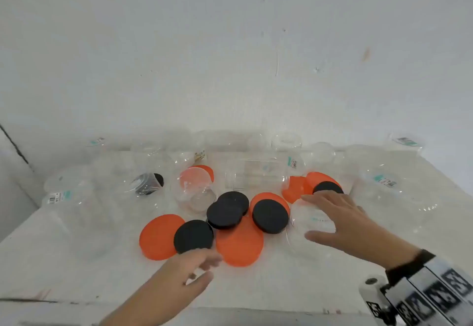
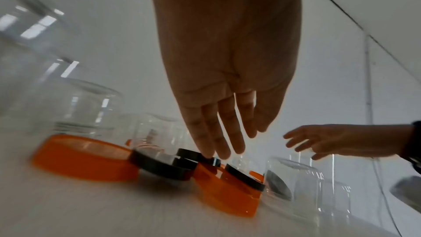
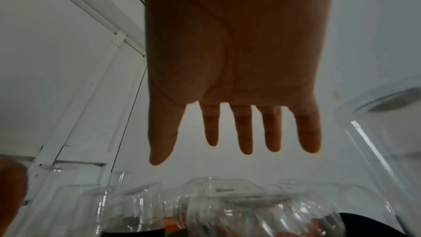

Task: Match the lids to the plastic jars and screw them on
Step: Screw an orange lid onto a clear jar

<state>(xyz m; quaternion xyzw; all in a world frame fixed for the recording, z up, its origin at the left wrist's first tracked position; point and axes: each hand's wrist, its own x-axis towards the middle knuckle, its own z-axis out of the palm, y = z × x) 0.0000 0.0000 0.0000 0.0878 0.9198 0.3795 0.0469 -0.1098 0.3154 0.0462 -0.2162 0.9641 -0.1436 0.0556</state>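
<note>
Orange and black lids lie mixed in the middle of the white table (image 1: 64, 261). My left hand (image 1: 210, 268) hovers at the near side of the pile with fingers extended, just short of a black lid (image 1: 193, 236) that overlaps an orange lid (image 1: 157, 238). The left wrist view shows this hand (image 2: 241, 140) with straight fingers, the tips over the black lids (image 2: 159, 167). My right hand (image 1: 307, 217) is spread over a clear upturned jar (image 1: 298, 223), holding nothing. From the right wrist, the right hand (image 3: 205, 154) hangs above that jar (image 3: 239, 210) without touching it.
Several clear jars stand or lie along the back and sides, one large at the left (image 1: 76, 197) and one at the right (image 1: 391, 187). A big orange lid (image 1: 239, 243) and stacked black lids (image 1: 227, 210) fill the centre. The wall rises close behind.
</note>
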